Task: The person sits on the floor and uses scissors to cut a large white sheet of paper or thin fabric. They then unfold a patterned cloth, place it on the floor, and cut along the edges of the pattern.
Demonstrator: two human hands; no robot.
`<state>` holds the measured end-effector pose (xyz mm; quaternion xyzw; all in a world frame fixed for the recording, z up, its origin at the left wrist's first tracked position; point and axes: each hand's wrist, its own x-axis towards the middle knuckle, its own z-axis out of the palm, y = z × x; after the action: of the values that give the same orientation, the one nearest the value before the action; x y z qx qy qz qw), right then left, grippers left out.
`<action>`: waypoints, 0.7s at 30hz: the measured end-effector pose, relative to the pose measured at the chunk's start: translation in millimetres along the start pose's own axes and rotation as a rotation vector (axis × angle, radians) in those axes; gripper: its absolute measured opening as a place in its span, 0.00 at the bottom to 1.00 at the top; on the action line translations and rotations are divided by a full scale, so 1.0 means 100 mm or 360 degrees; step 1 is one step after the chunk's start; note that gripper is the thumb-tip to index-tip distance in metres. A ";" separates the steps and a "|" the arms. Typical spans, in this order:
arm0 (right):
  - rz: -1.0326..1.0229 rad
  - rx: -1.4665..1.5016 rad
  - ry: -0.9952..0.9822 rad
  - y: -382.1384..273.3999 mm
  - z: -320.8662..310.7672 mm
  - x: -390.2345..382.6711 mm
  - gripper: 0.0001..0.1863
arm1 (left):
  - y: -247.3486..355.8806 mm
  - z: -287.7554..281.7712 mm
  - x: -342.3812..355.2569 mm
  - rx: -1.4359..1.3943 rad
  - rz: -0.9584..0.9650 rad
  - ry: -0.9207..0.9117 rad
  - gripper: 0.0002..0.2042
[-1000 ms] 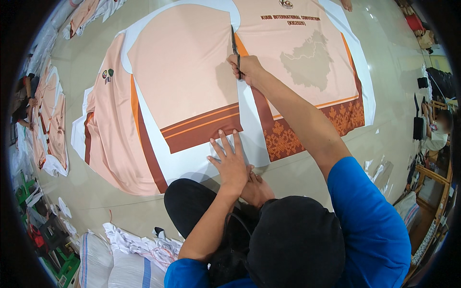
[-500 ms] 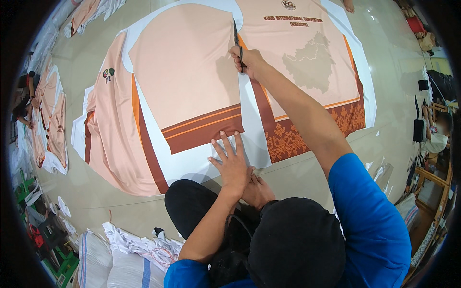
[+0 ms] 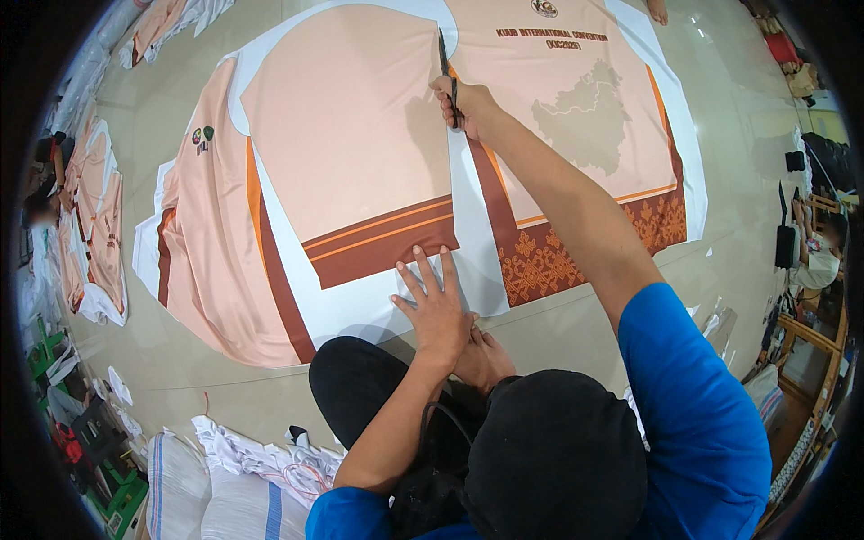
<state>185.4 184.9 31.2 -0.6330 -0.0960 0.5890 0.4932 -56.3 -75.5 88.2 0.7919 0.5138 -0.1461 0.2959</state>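
Note:
A wide printed sheet of white-edged fabric [image 3: 346, 135] lies on the floor, carrying peach garment panels with brown and orange bands. My right hand [image 3: 463, 105], arm stretched far out, is closed on a pair of dark scissors [image 3: 444, 56]. Their blades point away from me, at the far end of the white strip between the middle peach panel and the right panel [image 3: 504, 99]. My left hand [image 3: 432, 301] rests flat with fingers spread, its fingertips on the brown lower band of the middle panel. One bare foot [image 3: 486, 362] sits beside that wrist.
White sacks [image 3: 247, 513] and white fabric scraps [image 3: 261, 454] lie at the lower left. Another peach piece [image 3: 94, 225] is spread at the far left near a person. A wooden frame [image 3: 810, 360] and another person [image 3: 819, 261] are at the right edge.
My right hand and the scissors have moved slightly farther away from me. The right panel has shifted a little to the right. My left hand stays in place.

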 end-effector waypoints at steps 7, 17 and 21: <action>0.0038 0.0004 -0.0028 -0.09 -0.03 0.18 0.14 | 0.03 -0.02 0.02 0.0006 -0.0006 -0.0007 0.65; -0.0025 -0.0039 0.0006 -0.07 -0.02 0.22 0.11 | 0.03 -0.04 0.02 0.0053 -0.0017 -0.0027 0.64; -0.0033 0.0056 -0.0037 -0.16 0.03 0.20 0.11 | 0.03 -0.04 0.02 0.0093 -0.0038 -0.0030 0.64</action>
<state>196.3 208.0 30.4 -0.6164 -0.0978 0.5927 0.5091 -52.8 -72.5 91.4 0.7926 0.5159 -0.1720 0.2757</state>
